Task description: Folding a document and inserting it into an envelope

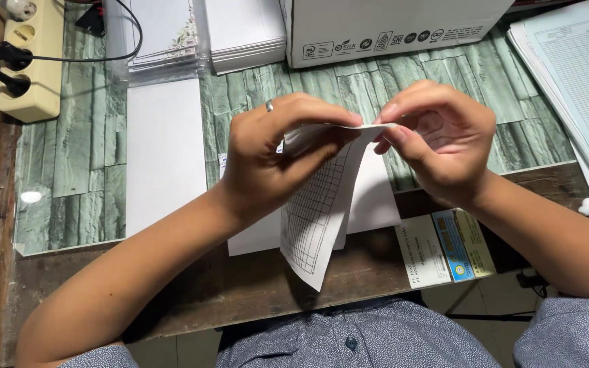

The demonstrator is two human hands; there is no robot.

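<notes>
Over a green stone-patterned desk mat [76, 163], both hands [277, 153] [438, 140] pinch a folded gridded sheet [318, 211].

Bare desk [76, 170] is left open between the power strip [30, 58] and a white sheet [165, 153]. The far side is blocked by a cardboard box [390, 27] and paper stacks [243, 31]; the right edge is crowded by ruled forms [574, 88].
</notes>
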